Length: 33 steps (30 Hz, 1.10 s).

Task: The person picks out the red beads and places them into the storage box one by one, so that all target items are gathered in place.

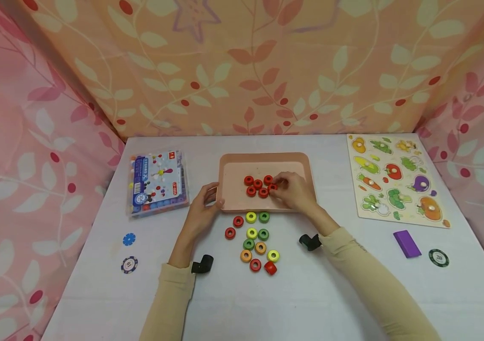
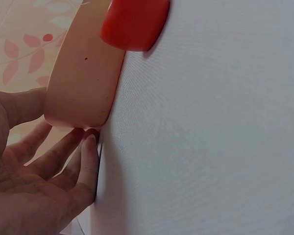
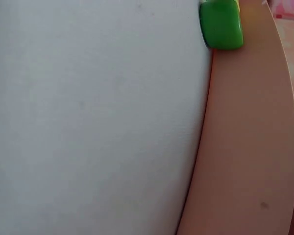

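Observation:
A shallow pink tray (image 1: 233, 173) lies on the white table with several red ring beads (image 1: 257, 183) grouped inside. My left hand (image 1: 203, 203) holds the tray at its left edge; in the left wrist view, the thumb lies at the rim and the fingers (image 2: 88, 166) against the side. Over the tray, my right hand (image 1: 296, 192) pinches a red ring bead (image 1: 273, 187) at the right of the group. In the right wrist view, the tray's wall (image 3: 250, 127) hides nearly all of that hand. Loose red, yellow, green and orange beads (image 1: 252, 233) lie in front of the tray.
To the left are a clear box of colored pieces (image 1: 158, 182), a blue flower-shaped piece (image 1: 129, 239) and a poker chip (image 1: 129, 264). On the right lie a wooden vegetable puzzle board (image 1: 395, 180), a purple block (image 1: 407, 244) and a dark chip (image 1: 438, 258). Patterned curtains surround the table.

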{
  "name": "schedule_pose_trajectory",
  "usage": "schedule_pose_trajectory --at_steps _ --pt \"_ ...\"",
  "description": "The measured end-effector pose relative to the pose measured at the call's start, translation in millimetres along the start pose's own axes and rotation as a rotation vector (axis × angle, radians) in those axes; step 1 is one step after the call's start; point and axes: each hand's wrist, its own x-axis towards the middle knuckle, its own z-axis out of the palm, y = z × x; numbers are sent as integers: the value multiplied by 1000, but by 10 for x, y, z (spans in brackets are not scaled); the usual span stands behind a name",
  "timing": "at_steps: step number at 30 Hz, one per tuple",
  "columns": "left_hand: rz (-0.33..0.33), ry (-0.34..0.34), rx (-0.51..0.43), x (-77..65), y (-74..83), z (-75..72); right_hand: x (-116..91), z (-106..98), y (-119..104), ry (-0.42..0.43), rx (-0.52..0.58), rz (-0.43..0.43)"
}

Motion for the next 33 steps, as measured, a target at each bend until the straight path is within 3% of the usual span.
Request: schedule_pose_trajectory --at_steps 10,19,27,33 --pt "-1 2 16 10 -3 11 2 33 -94 -23 83 25" --pt "-11 9 21 11 -9 4 -138 36 -337 -57 171 -124" --pt "1 16 7 8 -11 7 -380 223 -613 -211 228 -236" --pt "5 15 7 5 -12 8 -522 394 -687 -350 128 -214"
